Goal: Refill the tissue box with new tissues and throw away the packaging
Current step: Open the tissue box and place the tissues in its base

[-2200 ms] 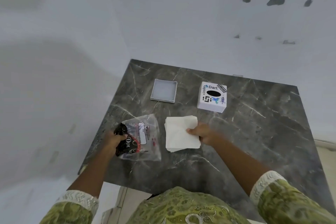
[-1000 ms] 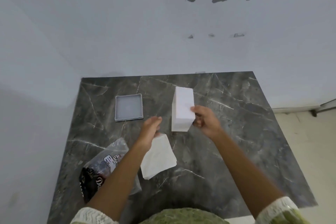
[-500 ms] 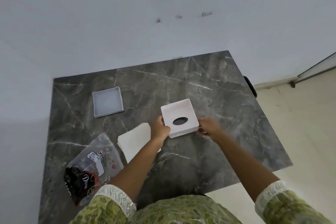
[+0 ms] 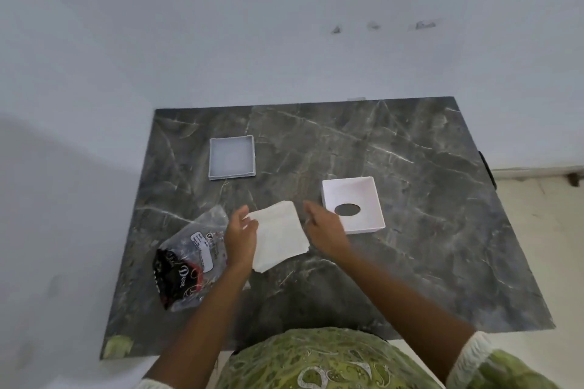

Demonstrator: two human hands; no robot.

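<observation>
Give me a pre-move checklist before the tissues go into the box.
1. Tissue box upside down, open side up: ok.
2. Box interior empty: ok.
3. Tissue stack out of its plastic packaging: ok.
4. Stack gripped: not ok; left hand touches its edge, right hand hovers open.
5. Box base set aside on the table: ok.
6. Packaging thrown away: not ok.

Beside the tissue stack point(image 4: 279, 237), the left hand point(image 4: 240, 238) covers the stack's left edge and part of the wrapper point(image 4: 186, 262), whose small label print is unreadable.
</observation>
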